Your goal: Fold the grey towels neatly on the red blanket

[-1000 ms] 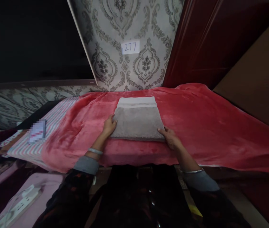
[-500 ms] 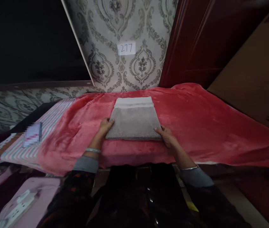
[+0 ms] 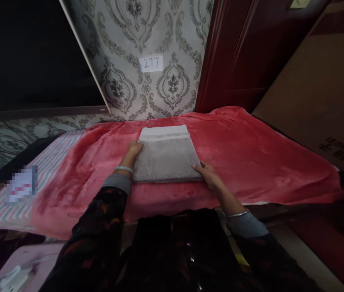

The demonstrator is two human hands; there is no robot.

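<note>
A folded grey towel with a paler band along its far end lies on a red plush blanket. At its left edge, my left hand pinches the side, thumb on top and the other fingers hidden beneath or behind. My right hand grips the near right corner, its thumb on the upper face and fingers under the edge. The towel looks flat and roughly square, its near edge showing several thick layers.
A striped cloth bearing a blurred packet-like object lies left. Behind are a large dark screen and a wall label reading 277. A cardboard box leans at right. A power strip sits low left on a pink surface.
My left hand has slid farther up the towel's left edge, away from me. My right hand keeps its hold at the near right corner. The camera view has turned slightly right.
</note>
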